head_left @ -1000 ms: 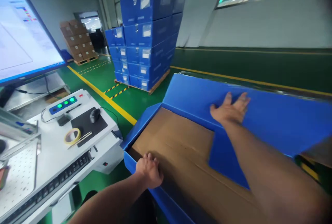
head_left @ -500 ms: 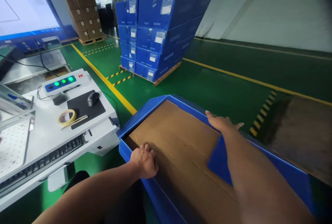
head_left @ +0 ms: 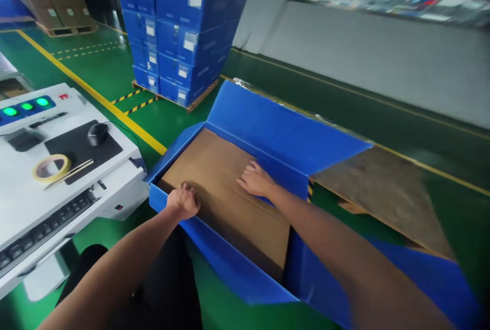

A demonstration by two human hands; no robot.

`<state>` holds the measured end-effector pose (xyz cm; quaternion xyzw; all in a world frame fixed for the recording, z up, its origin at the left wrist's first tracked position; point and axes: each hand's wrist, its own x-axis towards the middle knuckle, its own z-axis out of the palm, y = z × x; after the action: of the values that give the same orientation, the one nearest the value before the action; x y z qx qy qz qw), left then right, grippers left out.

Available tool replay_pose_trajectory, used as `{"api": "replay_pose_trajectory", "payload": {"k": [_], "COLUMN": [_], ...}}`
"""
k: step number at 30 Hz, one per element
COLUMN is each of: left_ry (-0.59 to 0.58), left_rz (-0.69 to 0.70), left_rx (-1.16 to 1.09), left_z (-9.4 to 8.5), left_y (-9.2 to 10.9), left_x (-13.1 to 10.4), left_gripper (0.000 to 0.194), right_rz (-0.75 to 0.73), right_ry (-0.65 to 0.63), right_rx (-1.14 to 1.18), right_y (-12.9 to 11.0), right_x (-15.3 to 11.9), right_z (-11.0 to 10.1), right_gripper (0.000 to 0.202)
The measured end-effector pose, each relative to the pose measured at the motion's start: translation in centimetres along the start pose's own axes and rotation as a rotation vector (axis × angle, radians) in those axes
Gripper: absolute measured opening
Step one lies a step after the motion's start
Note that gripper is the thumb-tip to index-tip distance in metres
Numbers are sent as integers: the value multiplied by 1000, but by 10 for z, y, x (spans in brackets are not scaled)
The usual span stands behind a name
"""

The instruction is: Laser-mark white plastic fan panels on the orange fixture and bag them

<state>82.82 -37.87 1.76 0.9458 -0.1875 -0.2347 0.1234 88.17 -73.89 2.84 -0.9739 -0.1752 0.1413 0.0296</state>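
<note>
A blue box [head_left: 229, 256] stands before me with its flaps up or folded outward. Inside it lies a brown cardboard sheet [head_left: 218, 167] with a notch in its far edge. My left hand [head_left: 184, 201] rests at the box's near rim, over the sheet's near edge, its fingers curled down; what lies under them is hidden. Near the notch, my right hand [head_left: 255, 179] touches the top of the sheet with bent, slightly parted fingers. Behind that hand the long far flap [head_left: 291, 126] leans outward.
On the left, a white workbench [head_left: 111, 182] carries a mouse [head_left: 97, 133], a roll of yellow tape [head_left: 51, 168], tweezers [head_left: 69, 174] and a keyboard [head_left: 46, 228]. Stacked blue boxes [head_left: 179, 39] stand on a pallet ahead. A flat brown board [head_left: 390, 187] lies at the right.
My right hand has left the box's far side and come inward onto the cardboard sheet. The far flap now shows leaning outward. The view has swung to the right.
</note>
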Motion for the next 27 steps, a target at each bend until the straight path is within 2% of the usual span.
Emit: {"api": "replay_pose_trajectory", "payload": {"k": [2,4,6,7,10,14,18,20,22,27], "left_ry": [-3,6,19,26,40,59,58,52,48,57], "left_rz": [10,24,34,37,42,48,48,48,47,47], "left_rx": [7,9,8,9,14,24,32,34,34,36], "left_z": [1,2,3,4,3,0,-1,-1,-1,-4], "left_y": [-2,-3,-4,-4,-5,-5,-6,-7,-7,-6], "left_x": [1,1,2,2,1,0,1,2,3,0], "left_gripper": [50,50,49,48,46,47,46,46,46,45], "right_rz": [48,102,150,171,224,302,371,423,483,585], "right_ry": [-35,-51,-57,-62,-78,-33,54,91,123,208], "right_rx": [-47,-92,-128,-142,-174,-199,-232,-247,-256,-236], "right_y": [12,21,22,18,-4,-23,-13,-7,-7,-20], "right_x": [-16,-35,-54,-63,-82,-96,-124,-142,-155,-157], "right_z": [-21,-42,-55,-56,-39,-14,-25,-34,-35,-16], "right_gripper": [31,24,18,24,59,67,81,80,71,49]}}
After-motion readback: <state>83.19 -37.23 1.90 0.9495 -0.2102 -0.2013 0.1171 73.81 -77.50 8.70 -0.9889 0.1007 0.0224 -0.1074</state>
